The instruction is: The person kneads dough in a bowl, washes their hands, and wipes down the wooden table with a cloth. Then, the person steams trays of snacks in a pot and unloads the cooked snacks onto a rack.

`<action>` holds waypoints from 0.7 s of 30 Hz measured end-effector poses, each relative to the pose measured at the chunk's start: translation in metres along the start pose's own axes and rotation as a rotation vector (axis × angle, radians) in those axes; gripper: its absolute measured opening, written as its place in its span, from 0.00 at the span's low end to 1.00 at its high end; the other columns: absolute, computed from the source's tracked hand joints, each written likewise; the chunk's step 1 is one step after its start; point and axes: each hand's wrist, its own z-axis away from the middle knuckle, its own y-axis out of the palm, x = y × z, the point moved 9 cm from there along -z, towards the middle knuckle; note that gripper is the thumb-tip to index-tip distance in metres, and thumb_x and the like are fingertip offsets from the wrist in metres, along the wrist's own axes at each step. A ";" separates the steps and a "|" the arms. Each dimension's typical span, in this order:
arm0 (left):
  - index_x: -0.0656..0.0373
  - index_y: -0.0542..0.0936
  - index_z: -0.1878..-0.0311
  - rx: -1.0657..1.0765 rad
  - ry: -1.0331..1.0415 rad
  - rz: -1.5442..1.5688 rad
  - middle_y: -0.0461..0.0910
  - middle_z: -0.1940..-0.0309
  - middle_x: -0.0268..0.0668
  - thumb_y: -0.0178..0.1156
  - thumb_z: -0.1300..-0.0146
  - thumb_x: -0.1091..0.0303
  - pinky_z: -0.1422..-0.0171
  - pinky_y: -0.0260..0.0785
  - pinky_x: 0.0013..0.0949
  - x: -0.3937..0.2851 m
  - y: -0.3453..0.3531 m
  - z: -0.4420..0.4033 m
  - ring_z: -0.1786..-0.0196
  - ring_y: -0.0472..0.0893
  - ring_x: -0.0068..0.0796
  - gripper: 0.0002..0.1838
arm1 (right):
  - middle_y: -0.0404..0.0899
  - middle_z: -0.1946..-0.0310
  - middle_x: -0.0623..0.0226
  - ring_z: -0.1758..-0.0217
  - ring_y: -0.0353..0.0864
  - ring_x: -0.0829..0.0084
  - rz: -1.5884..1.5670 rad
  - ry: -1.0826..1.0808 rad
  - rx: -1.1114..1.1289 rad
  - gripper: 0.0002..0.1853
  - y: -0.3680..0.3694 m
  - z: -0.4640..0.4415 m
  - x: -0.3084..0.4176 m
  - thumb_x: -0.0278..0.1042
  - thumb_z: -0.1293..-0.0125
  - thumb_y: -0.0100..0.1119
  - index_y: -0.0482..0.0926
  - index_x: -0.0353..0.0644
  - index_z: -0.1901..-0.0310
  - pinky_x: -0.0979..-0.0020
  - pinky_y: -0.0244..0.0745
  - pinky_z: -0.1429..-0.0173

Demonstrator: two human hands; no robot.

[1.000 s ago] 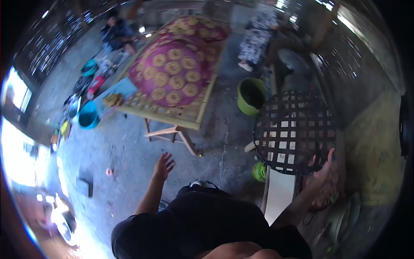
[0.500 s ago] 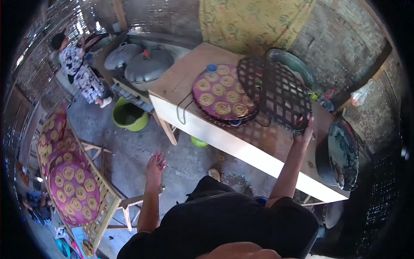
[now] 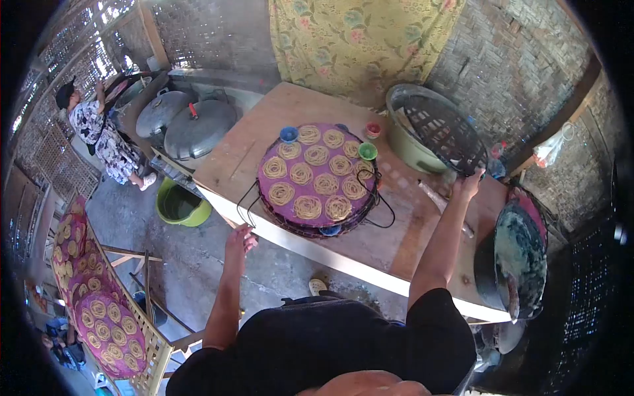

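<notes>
table [image 3: 257, 129]: wooden | wall [image 3: 505, 66]: woven | hands: left [image 3: 240, 240] half-curled, empty; right [image 3: 469, 185] gripping lattice tray [image 3: 444, 134]

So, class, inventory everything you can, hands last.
Table: one, brown, centre
Coil tray: one, purple, on table
Rack: one, tan, left
Coils: many, yellowish, coil tray and rack
Cups: at least four; blue, green, red; around coil tray
Basin: one, greenish, table's far side
Lattice tray: one, dark, over basin
Tub: one, dark, table's right end
Lidded pots: two, grey, left of table
Bucket: one, green, floor
Floral cloth: one, yellow, wall
Co-workers: two, patterned and dark clothes, left
Left hand: one, by wire loop
Right hand: one, gripping lattice tray
</notes>
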 end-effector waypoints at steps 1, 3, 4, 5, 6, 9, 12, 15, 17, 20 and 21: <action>0.56 0.71 0.42 0.011 0.066 -0.043 0.77 0.50 0.32 0.49 0.29 0.61 0.56 0.68 0.24 -0.017 0.012 -0.003 0.60 0.76 0.20 0.17 | 0.75 0.53 0.61 0.56 0.78 0.63 0.121 0.089 -0.131 0.16 -0.015 0.011 -0.011 0.43 0.27 0.46 0.71 0.40 0.47 0.61 0.77 0.55; 0.60 0.71 0.43 -0.010 0.175 -0.063 0.77 0.52 0.32 0.49 0.29 0.65 0.61 0.67 0.21 -0.030 0.022 -0.009 0.64 0.74 0.16 0.16 | 0.76 0.58 0.62 0.59 0.77 0.67 0.331 0.100 -0.312 0.15 -0.060 0.034 -0.019 0.44 0.30 0.52 0.73 0.40 0.52 0.65 0.74 0.59; 0.60 0.71 0.43 -0.022 0.182 -0.054 0.77 0.52 0.32 0.49 0.29 0.65 0.61 0.67 0.21 -0.030 0.023 -0.017 0.64 0.74 0.16 0.16 | 0.76 0.61 0.63 0.61 0.76 0.69 0.412 0.014 -0.359 0.15 -0.089 0.040 -0.026 0.44 0.32 0.55 0.73 0.41 0.54 0.67 0.72 0.60; 0.61 0.71 0.43 -0.026 0.199 -0.093 0.77 0.53 0.32 0.49 0.29 0.65 0.61 0.67 0.22 -0.028 0.023 -0.023 0.64 0.74 0.15 0.16 | 0.76 0.58 0.62 0.57 0.75 0.68 0.492 -0.114 -0.232 0.15 -0.099 0.042 -0.048 0.42 0.32 0.54 0.72 0.40 0.52 0.64 0.72 0.54; 0.61 0.72 0.43 -0.033 0.209 -0.133 0.77 0.53 0.32 0.49 0.29 0.65 0.62 0.67 0.22 -0.022 0.023 -0.026 0.65 0.74 0.15 0.16 | 0.75 0.54 0.60 0.54 0.75 0.68 0.576 -0.239 -0.103 0.15 -0.097 0.056 -0.069 0.40 0.33 0.53 0.71 0.40 0.51 0.61 0.73 0.48; 0.61 0.71 0.43 -0.123 0.190 -0.170 0.77 0.53 0.33 0.49 0.30 0.65 0.61 0.68 0.22 -0.007 0.016 -0.041 0.63 0.75 0.15 0.16 | 0.71 0.44 0.55 0.40 0.71 0.60 1.073 0.052 0.538 0.26 0.057 0.165 -0.145 0.33 0.41 0.61 0.67 0.41 0.41 0.59 0.69 0.40; 0.59 0.71 0.42 -0.186 0.195 -0.191 0.77 0.53 0.32 0.50 0.30 0.65 0.59 0.68 0.23 -0.019 0.028 -0.040 0.61 0.76 0.17 0.16 | 0.70 0.41 0.51 0.40 0.71 0.53 1.398 -0.386 0.975 0.33 0.131 0.189 -0.177 0.37 0.43 0.64 0.65 0.42 0.36 0.56 0.67 0.37; 0.57 0.72 0.43 -0.163 0.260 -0.187 0.78 0.52 0.32 0.51 0.30 0.62 0.56 0.68 0.25 -0.020 0.023 -0.040 0.60 0.77 0.20 0.16 | 0.76 0.48 0.47 0.43 0.74 0.48 1.564 -0.248 1.368 0.38 0.152 0.191 -0.213 0.36 0.48 0.66 0.62 0.43 0.34 0.53 0.64 0.36; 0.56 0.72 0.44 -0.170 0.248 -0.241 0.78 0.51 0.32 0.52 0.30 0.59 0.55 0.67 0.25 -0.028 0.020 -0.035 0.59 0.78 0.20 0.16 | 0.77 0.50 0.46 0.44 0.74 0.48 1.564 -0.135 1.196 0.38 0.153 0.171 -0.216 0.36 0.48 0.66 0.63 0.42 0.34 0.53 0.65 0.36; 0.56 0.73 0.45 -0.211 0.209 -0.248 0.79 0.52 0.32 0.52 0.30 0.59 0.55 0.68 0.25 -0.027 0.003 -0.037 0.60 0.78 0.21 0.16 | 0.79 0.55 0.47 0.49 0.77 0.48 1.591 -0.162 0.996 0.35 0.181 0.171 -0.220 0.34 0.48 0.63 0.64 0.38 0.37 0.56 0.71 0.42; 0.56 0.73 0.45 -0.212 0.200 -0.246 0.79 0.52 0.32 0.52 0.30 0.59 0.55 0.68 0.25 -0.027 0.002 -0.039 0.60 0.78 0.21 0.16 | 0.79 0.55 0.47 0.50 0.77 0.49 1.508 -0.142 1.088 0.33 0.202 0.190 -0.235 0.34 0.48 0.63 0.65 0.37 0.38 0.57 0.72 0.43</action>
